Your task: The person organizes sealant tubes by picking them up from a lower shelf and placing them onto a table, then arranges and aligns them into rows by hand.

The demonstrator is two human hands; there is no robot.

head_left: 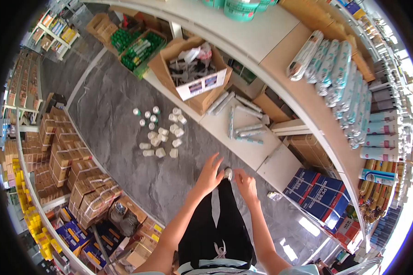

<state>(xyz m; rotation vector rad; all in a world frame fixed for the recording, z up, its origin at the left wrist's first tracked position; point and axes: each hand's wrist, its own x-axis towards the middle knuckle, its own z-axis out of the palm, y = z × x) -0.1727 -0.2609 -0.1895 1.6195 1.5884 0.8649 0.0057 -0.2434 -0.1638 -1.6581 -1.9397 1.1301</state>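
My left hand (209, 174) is raised in front of my legs, its fingers spread and nothing in them. My right hand (247, 186) hangs to the right of it with the fingers curled in, and no object shows in it. Both hands are above the floor, touching nothing I can see. Nearest ahead lie several silver and teal foil tubes (251, 133) on the low shelf (236, 151). On the floor to the left are several small off-white blocks or rolls (160, 152) and several white-topped cylinders (147, 114).
An opened carton (203, 85) of dark pieces stands on the low shelf. Green-packed goods (142, 50) lie farther back. Blue strapped boxes (317, 194) stand at right, below an upper shelf with foil tubes (328, 66). Stacked brown cartons (91, 194) line the left side of the grey floor (119, 151).
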